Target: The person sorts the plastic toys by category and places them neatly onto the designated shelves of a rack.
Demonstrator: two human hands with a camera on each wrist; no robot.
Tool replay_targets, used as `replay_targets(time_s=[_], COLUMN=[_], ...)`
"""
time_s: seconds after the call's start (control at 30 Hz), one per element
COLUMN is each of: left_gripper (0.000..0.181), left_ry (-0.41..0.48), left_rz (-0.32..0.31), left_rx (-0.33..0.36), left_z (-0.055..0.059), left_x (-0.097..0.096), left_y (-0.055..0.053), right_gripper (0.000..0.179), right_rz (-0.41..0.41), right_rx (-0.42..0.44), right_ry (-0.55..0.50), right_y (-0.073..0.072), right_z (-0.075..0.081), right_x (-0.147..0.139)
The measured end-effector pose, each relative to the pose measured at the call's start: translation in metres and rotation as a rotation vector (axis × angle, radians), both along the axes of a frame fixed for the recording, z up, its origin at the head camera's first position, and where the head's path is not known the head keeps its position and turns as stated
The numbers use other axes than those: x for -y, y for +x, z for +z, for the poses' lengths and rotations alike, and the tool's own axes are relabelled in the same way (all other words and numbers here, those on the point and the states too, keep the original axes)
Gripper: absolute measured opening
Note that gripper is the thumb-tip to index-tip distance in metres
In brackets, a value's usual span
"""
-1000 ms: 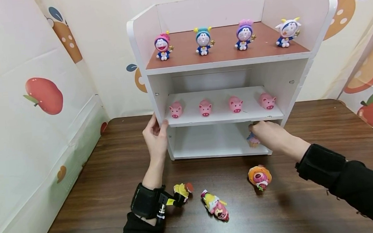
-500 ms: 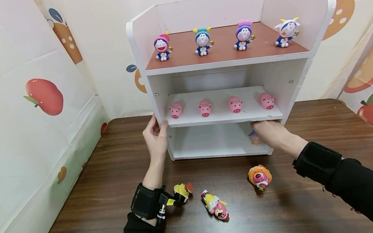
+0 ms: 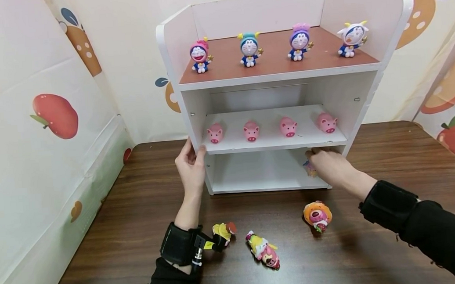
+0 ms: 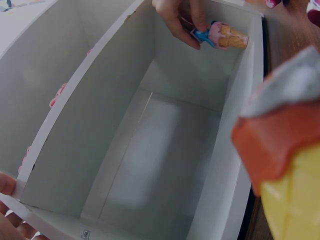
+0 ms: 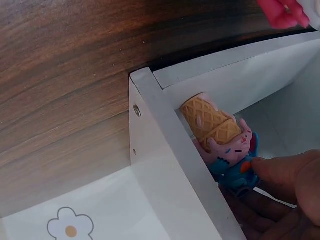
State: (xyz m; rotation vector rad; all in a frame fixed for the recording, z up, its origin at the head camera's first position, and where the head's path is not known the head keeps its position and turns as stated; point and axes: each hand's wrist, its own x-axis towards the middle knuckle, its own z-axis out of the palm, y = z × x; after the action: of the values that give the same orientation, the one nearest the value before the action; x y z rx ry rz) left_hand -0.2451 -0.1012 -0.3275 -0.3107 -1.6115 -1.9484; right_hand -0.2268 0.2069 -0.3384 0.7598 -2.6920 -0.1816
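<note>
My right hand (image 3: 330,165) reaches into the bottom compartment of the white shelf unit (image 3: 270,188), at its right end. Thumb and fingers pinch the blue top of an ice-cream-cone figurine (image 5: 212,122). Its waffle cone points down beside the right side panel, with pink icing and sprinkles above. The left wrist view also shows this figurine (image 4: 230,37), its cone end by the front lip. My left hand (image 3: 191,168) grips the left side panel at middle-shelf height, thumb in front; in the left wrist view its fingers (image 4: 20,227) wrap the panel edge.
Several pig figurines (image 3: 251,131) line the middle shelf; several blue cat figurines (image 3: 249,50) stand on the top. On the table lie an orange-ruffed pink bear (image 3: 317,216), a yellow-and-pink figurine (image 3: 262,249) and a yellow one (image 3: 223,232) beside the left wrist.
The right hand has shifted the cone figurine slightly right, toward the side panel. It dipped further under the middle shelf, then came partly back into view. The left hand stays where it was.
</note>
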Motion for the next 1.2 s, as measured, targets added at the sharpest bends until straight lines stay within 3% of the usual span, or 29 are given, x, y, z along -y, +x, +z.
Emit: replay_targets(time_s=[0.3, 0.47, 0.57, 0.77, 0.83, 1.0, 1.2], left_gripper=[0.041, 0.041, 0.041, 0.042, 0.042, 0.041, 0.042], left_ry=[-0.006, -0.017, -0.019, -0.014, -0.012, -0.009, -0.003], left_rz=[0.005, 0.005, 0.010, 0.025, 0.023, 0.014, 0.005], left_rx=[0.001, 0.017, 0.021, -0.013, -0.014, 0.003, 0.011], left_z=[-0.001, 0.011, 0.012, -0.002, -0.001, 0.000, 0.001], left_x=[0.000, -0.003, -0.003, 0.000, 0.000, 0.000, 0.000], left_y=[-0.001, 0.010, 0.011, -0.002, -0.002, -0.002, -0.001], right_gripper=[0.020, 0.025, 0.025, 0.023, 0.019, 0.042, 0.039], right_rz=[0.018, 0.040, 0.086, 0.161, 0.156, 0.100, 0.009], right_rx=[-0.053, -0.104, -0.145, -0.160, -0.152, -0.108, -0.019], right_ry=[-0.045, -0.084, -0.135, -0.238, -0.263, -0.331, -0.367], right_y=[0.003, 0.010, 0.021, 0.049, 0.059, 0.082, 0.103], right_z=[-0.004, -0.002, 0.001, 0.004, 0.002, -0.005, -0.016], right_x=[0.000, -0.001, -0.001, -0.001, -0.002, 0.000, 0.005])
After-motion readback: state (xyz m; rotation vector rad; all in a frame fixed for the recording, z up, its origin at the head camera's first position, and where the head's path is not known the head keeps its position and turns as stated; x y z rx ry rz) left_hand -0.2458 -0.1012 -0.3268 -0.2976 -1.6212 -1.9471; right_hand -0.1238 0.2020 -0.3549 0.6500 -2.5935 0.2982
